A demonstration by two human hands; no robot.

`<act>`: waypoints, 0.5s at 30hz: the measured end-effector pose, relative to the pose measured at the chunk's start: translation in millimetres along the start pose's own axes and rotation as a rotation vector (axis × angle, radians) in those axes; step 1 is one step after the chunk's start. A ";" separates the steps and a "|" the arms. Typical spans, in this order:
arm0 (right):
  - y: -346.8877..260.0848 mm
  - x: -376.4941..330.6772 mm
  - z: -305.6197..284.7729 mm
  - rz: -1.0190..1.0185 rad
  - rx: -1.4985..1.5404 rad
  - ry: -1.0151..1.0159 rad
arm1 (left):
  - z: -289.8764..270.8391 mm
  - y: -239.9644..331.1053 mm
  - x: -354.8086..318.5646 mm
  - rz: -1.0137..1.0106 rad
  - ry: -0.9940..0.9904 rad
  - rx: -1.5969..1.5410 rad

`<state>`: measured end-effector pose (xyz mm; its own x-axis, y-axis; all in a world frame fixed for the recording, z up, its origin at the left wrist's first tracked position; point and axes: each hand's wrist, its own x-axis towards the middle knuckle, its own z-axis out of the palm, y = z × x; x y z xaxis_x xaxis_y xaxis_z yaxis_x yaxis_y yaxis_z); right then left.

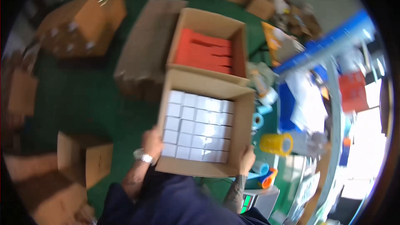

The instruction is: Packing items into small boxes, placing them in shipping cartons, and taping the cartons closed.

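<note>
An open cardboard box (243, 131) is in front of me, packed with rows of small white boxes (198, 127) that fill its bottom. My left hand (153, 145), with a metal watch at the wrist, grips the box's left side near the front corner. On the opposite side, my right hand (247, 159) has its fingers closed round the right wall, also near the front. Just beyond stands a second open carton (214, 16), holding red packages (204, 52). The far edge of my box meets or overlaps its near edge.
Brown cardboard (148, 41) is stacked left of the cartons. To the right are a yellow tape roll (273, 144), light-blue rolls (257, 121), an orange-and-blue tape dispenser (268, 179) and a blue shelf beam (321, 41). Another open carton (98, 164) stands at lower left.
</note>
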<state>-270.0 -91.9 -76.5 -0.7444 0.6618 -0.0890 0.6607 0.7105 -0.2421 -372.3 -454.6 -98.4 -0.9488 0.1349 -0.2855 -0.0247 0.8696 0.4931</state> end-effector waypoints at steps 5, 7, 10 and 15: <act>-24.1 -21.2 9.9 0.004 -0.008 -0.011 | -8.2 -45.2 31.4 0.058 -0.005 -0.141; -35.1 -36.3 -0.6 0.062 0.081 -0.025 | -39.0 -43.0 43.6 0.112 -0.070 -0.109; -53.2 -91.1 -5.5 0.136 0.099 -0.021 | -75.9 -46.3 77.1 0.239 -0.273 -0.207; -121.9 -174.4 11.7 0.365 0.290 -0.055 | -126.3 -74.0 147.2 0.530 -0.452 -0.081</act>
<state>-221.8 -296.8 -42.7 -0.4779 0.8366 -0.2677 0.8315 0.3326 -0.4450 -549.9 -559.0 -73.0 -0.6162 0.7304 -0.2946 0.3652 0.5964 0.7148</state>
